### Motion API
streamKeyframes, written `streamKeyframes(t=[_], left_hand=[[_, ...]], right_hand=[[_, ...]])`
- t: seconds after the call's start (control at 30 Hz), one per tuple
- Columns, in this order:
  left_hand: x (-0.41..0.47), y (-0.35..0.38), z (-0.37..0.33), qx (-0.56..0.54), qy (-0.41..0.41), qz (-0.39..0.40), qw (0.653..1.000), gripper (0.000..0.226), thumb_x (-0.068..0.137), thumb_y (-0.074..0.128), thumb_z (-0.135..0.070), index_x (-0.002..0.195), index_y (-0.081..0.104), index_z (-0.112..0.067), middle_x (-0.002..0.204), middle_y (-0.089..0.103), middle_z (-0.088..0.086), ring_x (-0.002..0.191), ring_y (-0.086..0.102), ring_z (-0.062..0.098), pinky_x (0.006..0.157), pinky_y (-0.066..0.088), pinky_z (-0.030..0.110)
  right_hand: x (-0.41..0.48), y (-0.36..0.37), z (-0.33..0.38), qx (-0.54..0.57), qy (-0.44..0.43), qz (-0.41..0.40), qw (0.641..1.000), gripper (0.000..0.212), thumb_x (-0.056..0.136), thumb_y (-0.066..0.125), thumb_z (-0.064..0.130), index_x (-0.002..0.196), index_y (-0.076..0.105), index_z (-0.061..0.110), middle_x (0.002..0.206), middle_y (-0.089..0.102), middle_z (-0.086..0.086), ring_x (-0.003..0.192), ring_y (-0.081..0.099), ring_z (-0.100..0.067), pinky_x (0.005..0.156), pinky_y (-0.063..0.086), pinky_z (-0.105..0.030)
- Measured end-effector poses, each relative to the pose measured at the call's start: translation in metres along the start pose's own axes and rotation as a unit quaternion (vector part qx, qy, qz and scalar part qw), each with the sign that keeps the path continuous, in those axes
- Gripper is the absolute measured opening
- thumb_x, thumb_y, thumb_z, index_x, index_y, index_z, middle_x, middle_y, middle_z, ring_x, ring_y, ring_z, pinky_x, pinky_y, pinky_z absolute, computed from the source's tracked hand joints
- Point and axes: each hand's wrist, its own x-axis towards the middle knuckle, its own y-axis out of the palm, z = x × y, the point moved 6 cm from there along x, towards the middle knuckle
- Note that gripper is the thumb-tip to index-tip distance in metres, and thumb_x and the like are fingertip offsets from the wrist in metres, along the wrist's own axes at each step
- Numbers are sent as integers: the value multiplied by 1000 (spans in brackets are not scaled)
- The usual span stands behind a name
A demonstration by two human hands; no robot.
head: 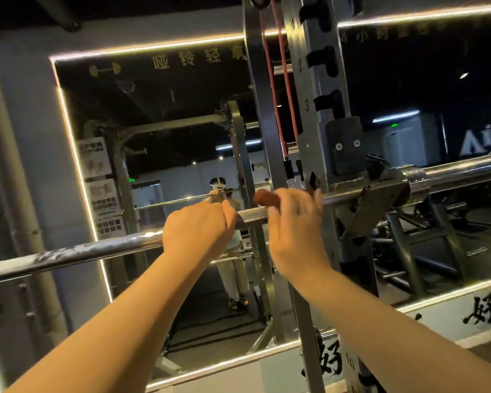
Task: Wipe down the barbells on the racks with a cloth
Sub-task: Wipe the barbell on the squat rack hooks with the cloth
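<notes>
A steel barbell [97, 248] runs from lower left to upper right and rests in the hook of the rack upright [332, 114]. My left hand [196, 234] grips the bar at its knurled part. Just to the right, my right hand [295, 231] wraps a reddish-brown cloth [267, 197] round the bar, close to the rack hook. Only a small fold of the cloth shows above my fingers. The bar's thicker sleeve [459, 174] sticks out past the hook on the right.
A large mirror [167, 123] with a lit frame faces me and reflects a person holding the bar. A red band [284, 80] hangs along the rack. Metal frames and more rack parts [408, 245] stand at the right behind the upright.
</notes>
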Motion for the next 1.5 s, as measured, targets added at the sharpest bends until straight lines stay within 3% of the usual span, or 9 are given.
streamKeyframes(t=[0.17,0.27,0.43,0.63,0.87,1.03,1.17,1.33,1.5], left_hand=[[-4,0,2,-22,20,-10,1000,32,109,30,-31,85,48,-20,70,52,-1,64,60,20,67,58,41],[-12,3,27,-18,12,9,1000,26,107,31,-34,88,41,-21,70,47,-3,64,57,21,67,56,40],[-24,6,66,-37,-27,3,999,42,107,19,-38,74,42,-25,66,51,-4,60,54,16,70,53,36],[-24,6,57,-34,-14,-27,999,37,107,23,-34,76,39,-22,67,44,-3,62,54,21,67,49,37],[-28,7,66,-64,6,-57,996,40,107,19,-37,80,44,-22,63,35,-5,61,48,20,64,41,35],[-34,0,62,-67,23,-85,994,31,108,28,-34,82,40,-21,73,50,-2,64,51,20,63,37,36],[-33,4,59,-33,34,-76,996,25,106,36,-30,83,37,-19,71,43,1,65,50,22,61,36,36],[-28,6,60,-51,56,-30,997,15,105,46,-32,102,49,-17,83,53,3,74,56,24,62,42,38],[-36,8,102,-68,-19,-2,997,11,103,50,-29,107,49,-18,71,41,-1,67,51,22,65,40,38]], right_hand=[[-2,6,13,-50,-126,81,987,32,106,36,40,132,45,25,130,52,8,133,41,-13,127,12,-42],[17,-21,-15,-102,-86,57,989,36,108,32,44,127,52,21,111,52,10,116,50,-17,118,34,-46],[29,-27,-13,-149,25,5,988,39,106,30,41,115,59,16,98,54,6,107,55,-26,111,38,-48],[9,35,65,-110,-96,101,984,45,103,23,45,121,56,21,109,60,4,105,48,-19,102,37,-40],[20,19,41,-156,-111,135,972,42,105,27,51,126,53,25,106,56,13,102,51,-12,98,45,-37],[8,30,62,-140,-49,62,987,37,107,28,42,120,55,19,105,52,8,107,48,-17,110,38,-43],[-15,41,65,-134,-97,103,981,44,105,28,40,142,39,21,140,46,2,142,32,-17,129,-2,-40],[-1,17,56,-161,-130,129,970,42,105,36,38,140,45,16,135,53,-4,133,32,-17,123,13,-38],[-6,35,75,-116,-30,58,991,41,108,28,38,133,50,13,132,55,-4,136,36,-18,128,3,-48]])
